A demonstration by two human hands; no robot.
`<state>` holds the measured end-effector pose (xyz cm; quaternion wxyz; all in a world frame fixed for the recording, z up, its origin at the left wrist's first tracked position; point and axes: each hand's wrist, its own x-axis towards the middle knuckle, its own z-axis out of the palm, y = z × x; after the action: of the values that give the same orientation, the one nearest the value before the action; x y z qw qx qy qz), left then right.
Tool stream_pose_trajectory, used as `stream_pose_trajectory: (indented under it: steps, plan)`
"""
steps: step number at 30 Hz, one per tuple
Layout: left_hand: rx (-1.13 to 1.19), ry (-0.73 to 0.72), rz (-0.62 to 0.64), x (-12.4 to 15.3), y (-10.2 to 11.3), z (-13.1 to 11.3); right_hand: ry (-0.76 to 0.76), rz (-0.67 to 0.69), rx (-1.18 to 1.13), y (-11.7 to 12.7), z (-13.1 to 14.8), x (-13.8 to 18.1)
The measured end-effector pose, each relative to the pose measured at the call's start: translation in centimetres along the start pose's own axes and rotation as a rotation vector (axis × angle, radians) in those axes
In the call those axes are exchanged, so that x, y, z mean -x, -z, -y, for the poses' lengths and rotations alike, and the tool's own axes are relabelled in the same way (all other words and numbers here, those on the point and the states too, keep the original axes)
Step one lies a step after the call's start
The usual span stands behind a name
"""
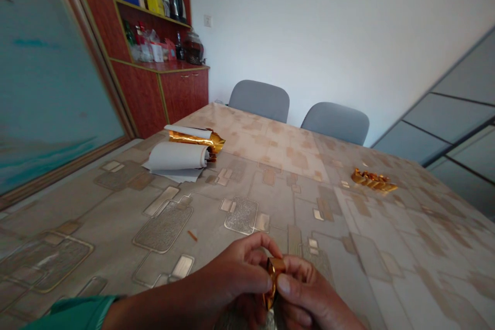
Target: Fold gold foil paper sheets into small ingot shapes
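Gold foil strip (273, 281) pinched between fingertips of left hand (235, 273) and right hand (305, 291), both closed narrow on it, above near edge of table (425, 247). Paper-backed foil roll (195, 138) at table's far left; crumpled foil scraps (373, 180) at far right. Hard pinch could tear strip; slack grip could drop it.

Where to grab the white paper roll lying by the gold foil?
Grip the white paper roll around its middle, coming from above and the near side. It lies on its side atop a loose white sheet, leaving its top and near side free, while the gold foil roll crowds its far side.
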<state>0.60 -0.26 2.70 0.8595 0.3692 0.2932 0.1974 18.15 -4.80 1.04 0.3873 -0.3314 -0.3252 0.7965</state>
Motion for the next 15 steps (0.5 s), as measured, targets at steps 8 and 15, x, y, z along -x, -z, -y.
stream_pose_trajectory:
  steps: [8,15]
  plan:
    - [-0.002,-0.017,-0.029,0.03,-0.04,-0.02,0.017,-0.048,0.024,0.74,-0.82,-0.15]
    - [-0.052,-0.014,-0.124,-0.22,-0.36,-0.01,0.047,-0.029,-0.004,0.08,-0.7,-0.28]
